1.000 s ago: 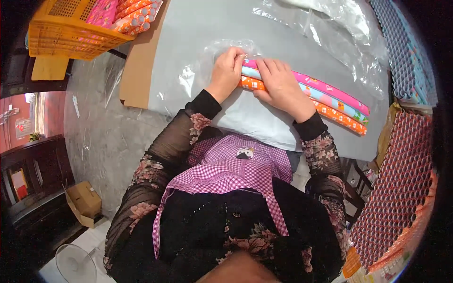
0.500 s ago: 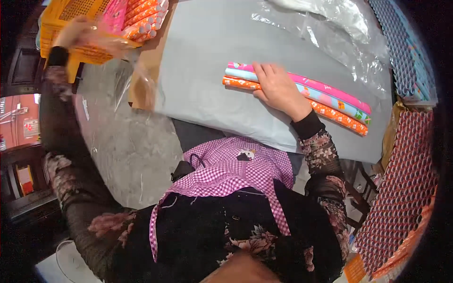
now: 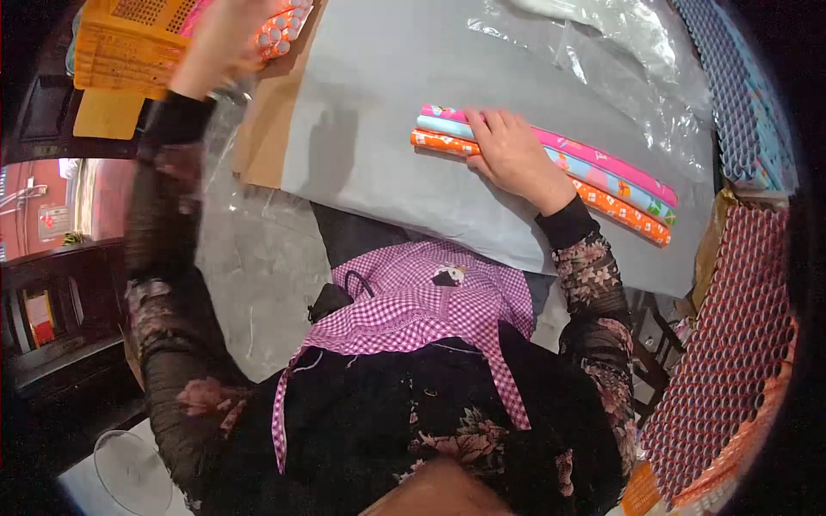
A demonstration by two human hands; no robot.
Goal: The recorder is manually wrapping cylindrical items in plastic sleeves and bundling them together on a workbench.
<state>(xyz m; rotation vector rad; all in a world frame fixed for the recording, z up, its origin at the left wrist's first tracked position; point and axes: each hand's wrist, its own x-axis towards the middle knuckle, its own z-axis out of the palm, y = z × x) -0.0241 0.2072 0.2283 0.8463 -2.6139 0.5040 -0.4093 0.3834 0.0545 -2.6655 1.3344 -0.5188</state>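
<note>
Three rolls of patterned wrapping paper lie side by side on the grey-covered table [image 3: 387, 77]: a pink roll [image 3: 594, 162], a light blue roll [image 3: 615, 179] and an orange roll [image 3: 615, 206]. My right hand [image 3: 516, 159] spans all three near their left ends, fingertips over the far side and thumb at the near side. At the upper left, my left hand [image 3: 225, 39] is raised beside a stack of orange rolls [image 3: 280, 33]. Motion smears it and its fingers run toward the top edge, so what they hold is unclear.
A yellow plastic crate [image 3: 125, 47] stands at the far left, by a cardboard edge [image 3: 268, 142]. Clear plastic bags [image 3: 611, 69] cover the table's back right. Big stacks of blue rolls [image 3: 744, 95] and red rolls [image 3: 723, 344] line the right side.
My left hand has swung right and up from the crate, across the stacked orange rolls. Clear plastic that hung over the cardboard edge has moved off it. My right hand stays on the three rolls.
</note>
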